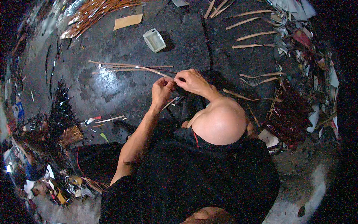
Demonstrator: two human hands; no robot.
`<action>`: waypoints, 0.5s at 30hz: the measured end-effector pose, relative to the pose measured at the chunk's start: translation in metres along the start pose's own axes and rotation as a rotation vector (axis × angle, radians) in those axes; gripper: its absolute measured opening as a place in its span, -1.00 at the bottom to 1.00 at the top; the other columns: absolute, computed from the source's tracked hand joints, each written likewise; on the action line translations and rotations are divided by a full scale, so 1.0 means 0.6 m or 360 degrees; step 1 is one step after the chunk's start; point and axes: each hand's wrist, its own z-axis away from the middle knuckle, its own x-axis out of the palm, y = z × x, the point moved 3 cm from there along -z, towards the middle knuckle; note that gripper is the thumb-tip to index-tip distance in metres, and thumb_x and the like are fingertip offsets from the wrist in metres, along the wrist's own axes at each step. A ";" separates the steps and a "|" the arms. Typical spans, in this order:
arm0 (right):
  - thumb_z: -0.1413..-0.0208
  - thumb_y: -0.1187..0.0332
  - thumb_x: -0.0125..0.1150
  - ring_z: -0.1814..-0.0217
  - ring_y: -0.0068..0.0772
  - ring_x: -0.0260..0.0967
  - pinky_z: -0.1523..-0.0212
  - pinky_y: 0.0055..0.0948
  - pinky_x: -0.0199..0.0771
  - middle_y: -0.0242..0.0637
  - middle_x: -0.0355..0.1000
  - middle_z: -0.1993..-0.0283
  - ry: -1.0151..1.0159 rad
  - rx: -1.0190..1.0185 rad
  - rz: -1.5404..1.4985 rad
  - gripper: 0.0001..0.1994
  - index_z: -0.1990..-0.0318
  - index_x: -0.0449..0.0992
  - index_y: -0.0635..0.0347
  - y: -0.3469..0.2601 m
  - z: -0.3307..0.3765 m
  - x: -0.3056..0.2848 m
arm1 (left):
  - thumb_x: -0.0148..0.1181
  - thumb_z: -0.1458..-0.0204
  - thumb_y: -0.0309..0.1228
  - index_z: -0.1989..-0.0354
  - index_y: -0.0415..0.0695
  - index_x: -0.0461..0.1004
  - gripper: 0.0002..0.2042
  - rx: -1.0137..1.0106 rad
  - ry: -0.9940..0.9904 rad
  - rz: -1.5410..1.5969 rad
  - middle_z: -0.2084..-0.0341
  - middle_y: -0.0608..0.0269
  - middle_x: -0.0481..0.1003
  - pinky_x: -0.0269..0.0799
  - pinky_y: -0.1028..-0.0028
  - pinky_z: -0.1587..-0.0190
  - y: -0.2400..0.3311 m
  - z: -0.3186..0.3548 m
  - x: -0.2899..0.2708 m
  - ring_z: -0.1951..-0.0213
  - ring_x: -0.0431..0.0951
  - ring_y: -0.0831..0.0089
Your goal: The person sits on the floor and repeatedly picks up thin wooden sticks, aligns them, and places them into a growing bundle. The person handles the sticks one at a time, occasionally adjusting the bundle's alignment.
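My left hand (161, 90) and my right hand (191, 81) meet over my lap, both pinching the near end of a long thin pale cane strip (149, 70). The strip runs up and to the left over the dark floor, beside two more loose strips (123, 65). Under my hands, dark strands (175, 100) hang down, partly hidden by my raised knee (220, 121). I am sitting on the floor in dark clothes.
A small white rectangular tray (154, 40) lies ahead, a tan card (128, 21) beyond it. Cut cane strips (253, 36) are scattered at upper right. A dark woven piece (289, 112) sits at right, dark bristly bundles (61, 112) at left, reddish canes (93, 13) at top left.
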 end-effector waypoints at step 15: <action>0.09 0.44 0.14 0.41 0.05 0.42 0.40 -0.18 0.47 -0.06 0.40 0.43 -0.0042 -0.0280 0.0486 -0.88 0.41 0.37 0.28 0.007 -0.018 0.037 | 0.08 -0.08 -0.35 0.39 -0.15 0.43 -0.86 -0.0233 -0.0162 0.0220 0.56 0.39 0.42 0.33 0.58 0.42 -0.023 -0.003 -0.007 0.49 0.37 0.61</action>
